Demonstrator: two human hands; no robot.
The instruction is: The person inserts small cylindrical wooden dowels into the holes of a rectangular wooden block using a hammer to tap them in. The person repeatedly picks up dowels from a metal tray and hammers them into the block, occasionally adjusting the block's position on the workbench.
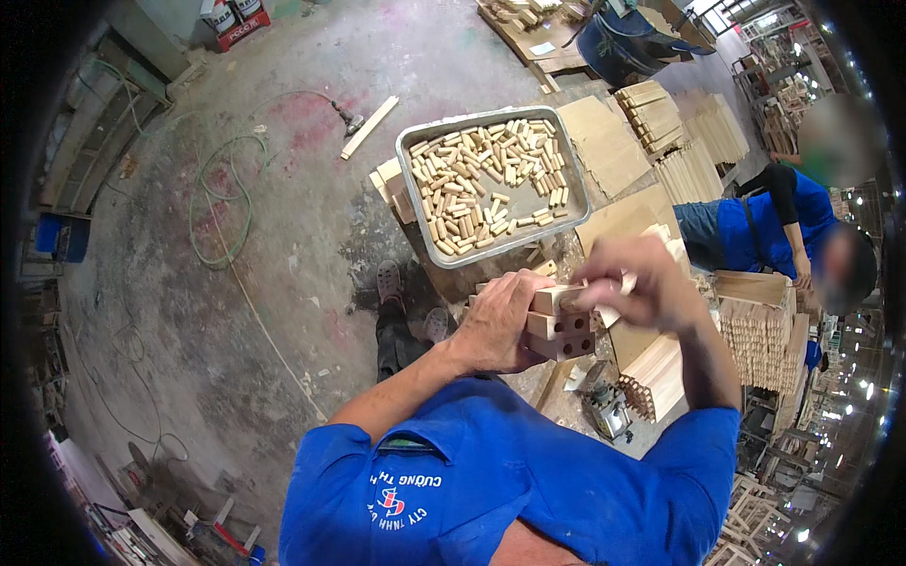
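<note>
My left hand (502,319) is wrapped round a small stack of pale wooden bars (557,327). Their ends point to the right, and round holes show in several of them. Close to those ends is my right hand (651,278), its fingers curled in and blurred by motion. Something pale shows at its fingertips, too smeared to name. Beyond both hands stands a metal tray (517,248) with many short wooden dowels (458,203) lying loose in it.
Bundled wooden bars (654,379) lie by my right forearm, beside a metal tool (606,404). Stacked strips (755,330) stand further right, near a co-worker in blue (755,222). A hose (247,203) loops over the floor at left. A dark blue bin (618,47) stands at the back.
</note>
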